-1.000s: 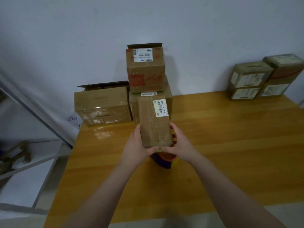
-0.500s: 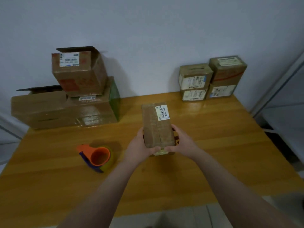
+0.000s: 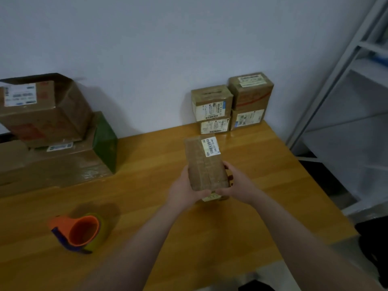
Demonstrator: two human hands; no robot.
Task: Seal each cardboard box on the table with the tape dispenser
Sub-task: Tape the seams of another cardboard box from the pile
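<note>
Both grips, left hand (image 3: 184,190) and right hand (image 3: 239,185), clasp the taped cardboard box (image 3: 206,164) at centre of the bench (image 3: 210,238); the tape dispenser (image 3: 79,232) lies apart. Likely step: stowing; next, placement beside the labelled boxes (image 3: 231,106).

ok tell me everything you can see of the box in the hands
The held box is small, oblong brown cardboard, tape running lengthwise over its top, a white barcode label at the far right corner. It points away from the person, above the table. The left hand and right hand clasp its near end.
</note>
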